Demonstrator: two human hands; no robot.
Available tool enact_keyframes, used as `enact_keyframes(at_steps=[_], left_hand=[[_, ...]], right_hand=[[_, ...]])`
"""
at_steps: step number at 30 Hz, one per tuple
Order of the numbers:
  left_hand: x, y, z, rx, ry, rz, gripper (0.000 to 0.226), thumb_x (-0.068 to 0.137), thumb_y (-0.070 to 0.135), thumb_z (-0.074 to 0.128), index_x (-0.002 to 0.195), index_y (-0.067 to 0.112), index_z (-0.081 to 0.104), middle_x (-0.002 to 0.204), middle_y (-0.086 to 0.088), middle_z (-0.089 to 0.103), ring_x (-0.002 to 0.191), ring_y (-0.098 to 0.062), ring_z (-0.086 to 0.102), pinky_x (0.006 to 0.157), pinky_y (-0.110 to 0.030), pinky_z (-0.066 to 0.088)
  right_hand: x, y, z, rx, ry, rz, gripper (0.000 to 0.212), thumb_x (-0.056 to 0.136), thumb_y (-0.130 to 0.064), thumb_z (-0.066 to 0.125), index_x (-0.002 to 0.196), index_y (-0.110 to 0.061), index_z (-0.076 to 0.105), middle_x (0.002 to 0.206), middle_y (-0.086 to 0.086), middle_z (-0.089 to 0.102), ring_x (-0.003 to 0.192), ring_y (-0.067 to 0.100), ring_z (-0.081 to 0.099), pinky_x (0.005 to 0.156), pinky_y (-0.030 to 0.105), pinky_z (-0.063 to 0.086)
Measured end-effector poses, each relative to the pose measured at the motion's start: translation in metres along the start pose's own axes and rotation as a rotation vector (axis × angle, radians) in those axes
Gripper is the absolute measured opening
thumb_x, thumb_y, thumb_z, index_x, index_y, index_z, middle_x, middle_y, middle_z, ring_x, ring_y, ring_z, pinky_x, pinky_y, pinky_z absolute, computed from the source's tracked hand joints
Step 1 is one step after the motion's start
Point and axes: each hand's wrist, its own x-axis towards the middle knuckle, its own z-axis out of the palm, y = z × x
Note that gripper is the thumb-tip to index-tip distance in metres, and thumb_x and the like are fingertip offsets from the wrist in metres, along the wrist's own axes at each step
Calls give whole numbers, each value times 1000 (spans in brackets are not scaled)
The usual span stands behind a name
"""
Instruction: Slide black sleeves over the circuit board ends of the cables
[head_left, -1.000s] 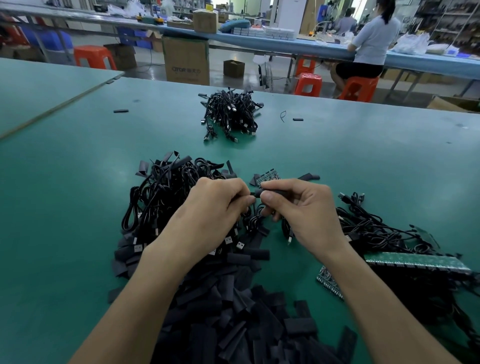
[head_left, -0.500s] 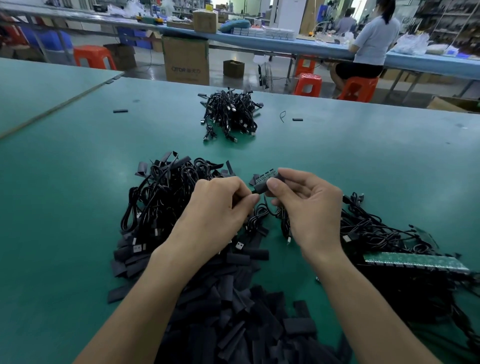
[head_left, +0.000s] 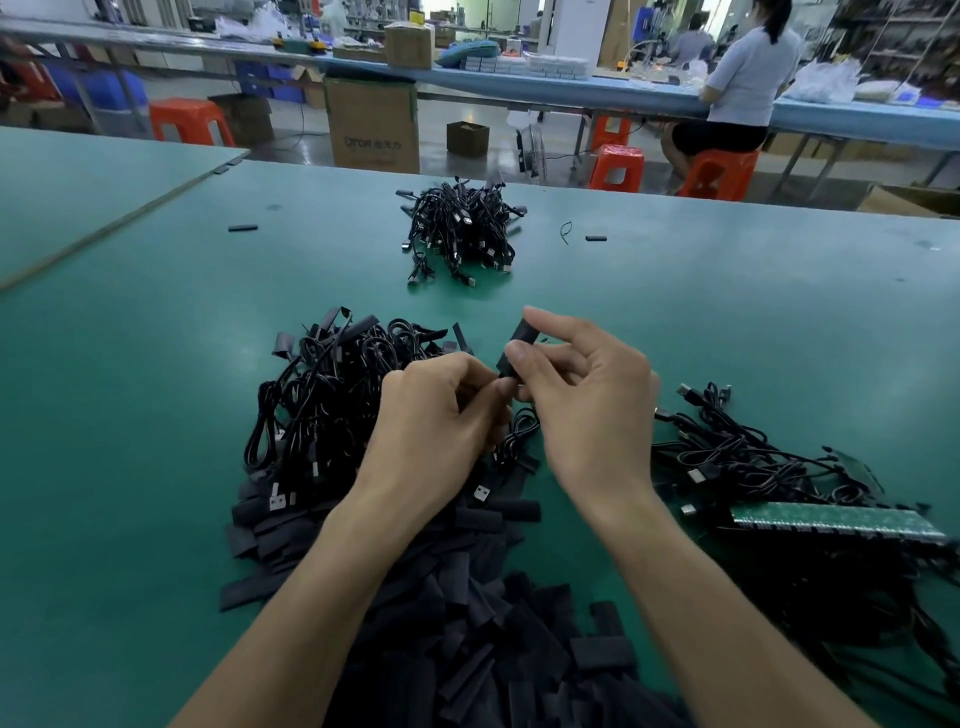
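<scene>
Right hand pinches one black sleeve, left hand apparently its cable, among three cable heaps and one sleeve pile; one large floor carton stands behind.

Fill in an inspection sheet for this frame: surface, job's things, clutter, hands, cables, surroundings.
Surface: green table, with a seam at far left.
Job's things: black sleeve held above the table; sleeve pile nearest the person; green circuit board strip at right.
Clutter: stray sleeve far left; another far right, beside a wire scrap.
Grippers: right hand fingers pinch the black sleeve; left hand pinches its lower end.
Cables: left cable pile, right cable pile, far cable bundle.
Surroundings: cardboard box, orange stools, seated person at a blue bench.
</scene>
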Motion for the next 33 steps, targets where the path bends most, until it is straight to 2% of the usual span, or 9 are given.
enact_keyframes(at_steps=[4, 8, 11, 14, 19, 22, 25, 29, 33], left_hand=[[2, 3, -2, -22, 0, -16, 18, 94, 30, 68, 78, 23, 70, 64, 3, 71, 57, -18, 68, 57, -40, 57], [2, 3, -2, 93, -47, -11, 25, 98, 32, 62, 78, 20, 69, 64, 4, 68, 57, -13, 63, 56, -30, 52], [2, 2, -2, 102, -42, 19, 27, 100, 28, 61, 77, 17, 70, 63, 5, 68, 54, -11, 61, 54, -28, 51], [2, 0, -2, 86, -24, 29, 28, 100, 27, 61, 75, 17, 70, 63, 7, 68, 51, -11, 62, 52, -28, 52], [0, 1, 0, 64, 1, 27, 30, 99, 27, 61, 71, 20, 68, 61, 6, 68, 49, -13, 62, 49, -30, 52], [0, 2, -1, 64, 10, 14, 31, 99, 28, 61, 71, 17, 68, 62, 4, 68, 49, -14, 63, 51, -34, 53], [2, 4, -2, 80, 7, 31, 29, 98, 30, 63, 73, 17, 69, 62, 3, 68, 50, -11, 62, 51, -31, 51], [2, 6, -7, 150, -106, 42, 17, 89, 41, 71, 87, 24, 70, 67, 13, 66, 60, 1, 61, 54, -12, 45], [1, 7, -13, 257, -186, 21, 12, 87, 42, 74, 89, 31, 69, 77, 16, 69, 72, 5, 65, 70, -22, 57]], right_hand=[[3, -1, -2, 16, 28, 8, 25, 89, -19, 75, 112, -29, 71, 75, -13, 75, 69, 9, 72, 75, 41, 61], [-1, 0, -1, 32, 41, -14, 28, 88, -17, 76, 101, -39, 65, 76, -12, 75, 64, 8, 72, 71, 40, 61], [-3, 0, 0, 53, 64, -7, 24, 88, -17, 76, 104, -34, 71, 78, -11, 76, 61, 8, 71, 69, 37, 62], [-6, -2, 0, 32, 70, -7, 28, 88, -19, 76, 116, -24, 73, 79, -17, 75, 67, 7, 72, 73, 37, 61], [-8, -4, 2, -31, 45, -36, 28, 89, -22, 76, 116, -28, 72, 67, -30, 67, 68, -2, 70, 74, 26, 59], [-7, -5, 2, -62, 17, -46, 23, 88, -24, 76, 105, -36, 67, 67, -26, 67, 69, 0, 69, 76, 28, 57], [-3, -6, 0, -6, -16, -34, 26, 89, -20, 74, 92, -40, 57, 70, -18, 72, 59, 1, 64, 64, 26, 49], [5, -9, -6, 168, 0, 52, 20, 92, -15, 71, 98, -29, 59, 72, -4, 75, 62, 8, 69, 64, 26, 54], [13, -13, -9, 391, 57, 106, 18, 94, -8, 67, 103, -19, 57, 78, 2, 76, 69, 16, 72, 63, 23, 56]])
